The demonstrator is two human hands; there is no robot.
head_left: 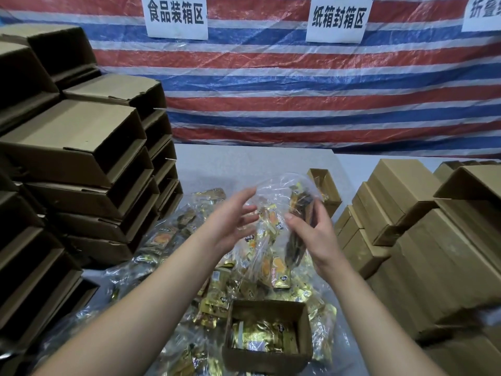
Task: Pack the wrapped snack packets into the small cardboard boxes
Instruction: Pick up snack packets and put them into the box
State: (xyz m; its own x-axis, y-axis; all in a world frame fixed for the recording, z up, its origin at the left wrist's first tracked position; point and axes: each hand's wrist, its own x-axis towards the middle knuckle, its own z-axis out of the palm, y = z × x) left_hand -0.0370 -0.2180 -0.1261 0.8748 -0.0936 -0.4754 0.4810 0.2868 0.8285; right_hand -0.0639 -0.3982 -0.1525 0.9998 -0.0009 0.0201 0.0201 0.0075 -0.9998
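Observation:
A clear plastic bag [273, 202] with several gold snack packets inside is held up over the table. My right hand [311, 234] grips a stack of packets [301, 226] through the bag's right side. Fingers straight, my left hand [230, 221] touches the bag's left side. Below, a small open cardboard box [303, 335] holds a few gold packets [260, 337]. More loose packets [214, 299] in plastic lie spread around it.
Stacks of empty open boxes [81, 169] rise on the left. Closed boxes [406, 240] are piled on the right. Another small open box [325, 185] stands behind the bag. A striped tarp with paper signs [176, 16] hangs at the back.

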